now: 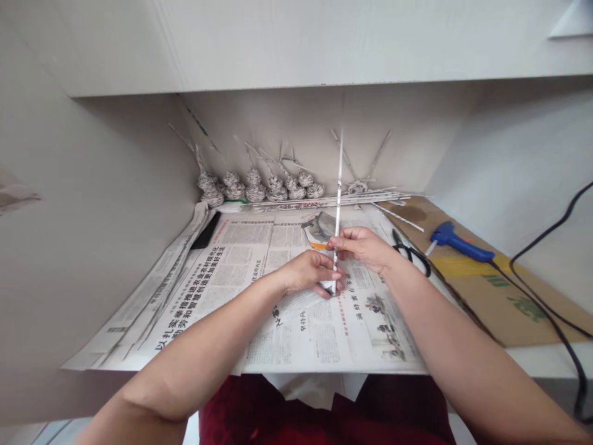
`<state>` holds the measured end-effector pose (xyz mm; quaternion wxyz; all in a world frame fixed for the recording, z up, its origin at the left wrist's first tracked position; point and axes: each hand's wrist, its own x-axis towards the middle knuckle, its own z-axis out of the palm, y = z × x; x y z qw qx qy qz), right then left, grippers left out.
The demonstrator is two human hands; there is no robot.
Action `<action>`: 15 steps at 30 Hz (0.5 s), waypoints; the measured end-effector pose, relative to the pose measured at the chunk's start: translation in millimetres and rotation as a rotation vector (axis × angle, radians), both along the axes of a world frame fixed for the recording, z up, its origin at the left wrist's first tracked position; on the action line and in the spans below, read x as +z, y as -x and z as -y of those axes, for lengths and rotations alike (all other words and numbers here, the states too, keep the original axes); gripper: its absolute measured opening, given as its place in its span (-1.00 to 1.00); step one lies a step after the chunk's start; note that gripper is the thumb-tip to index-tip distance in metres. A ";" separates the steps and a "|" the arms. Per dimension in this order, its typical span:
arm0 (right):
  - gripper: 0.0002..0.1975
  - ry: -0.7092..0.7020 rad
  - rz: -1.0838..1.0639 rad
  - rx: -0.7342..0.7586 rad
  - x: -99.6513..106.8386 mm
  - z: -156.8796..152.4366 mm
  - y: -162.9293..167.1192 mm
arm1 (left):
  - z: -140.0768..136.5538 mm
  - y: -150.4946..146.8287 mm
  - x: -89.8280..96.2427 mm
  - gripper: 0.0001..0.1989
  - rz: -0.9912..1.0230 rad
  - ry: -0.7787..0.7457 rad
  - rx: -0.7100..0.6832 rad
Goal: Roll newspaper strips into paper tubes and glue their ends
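FREE: above newspaper (241, 250), left | BLOCKED: centre, paper tube (338, 201); rear, woven gourds (255, 187); right, glue gun (463, 241); overhead, panel (324, 46)

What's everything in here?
Paper tube: one, printed white, centre
Woven paper gourds: several, grey-white, back
Paper sticks: many, whitish, back
Newspapers: several, printed white, underneath
Flat object: one, black, back left
Unclear strip: one, orange, centre
Scissors: one pair, black, centre right
Cardboard: one, brown, right
Glue gun: one, blue, on cardboard
Cable: count unclear, black, right
Panels: several, white, around
Clothing: one, dark red, bottom
Left hand, right hand: two, bare, on tube
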<state>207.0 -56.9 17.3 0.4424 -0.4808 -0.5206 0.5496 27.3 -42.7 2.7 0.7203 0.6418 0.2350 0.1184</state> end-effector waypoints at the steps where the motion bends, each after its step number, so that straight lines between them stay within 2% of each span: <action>1: -0.73 -0.023 0.021 -0.051 -0.4 -0.5 0.4 | -0.1 0.1 0.3 -0.67 -0.001 0.001 -0.001; 3: -0.72 -0.059 0.044 -0.067 -0.4 -0.9 0.2 | -0.7 0.2 0.4 -0.67 0.003 0.003 0.008; 7: -0.68 -0.042 0.032 0.083 0.3 -0.8 -3.6 | -2.5 0.5 -1.2 -0.67 0.020 0.007 0.010; 12: -0.72 -0.062 0.031 -0.052 -1.2 -2.4 -5.5 | -3.6 -0.1 -3.1 -0.65 0.018 0.011 -0.009; 15: -0.68 -0.034 0.040 0.068 -1.5 -1.7 -4.7 | -4.2 -0.6 -4.0 -0.65 0.010 0.007 0.009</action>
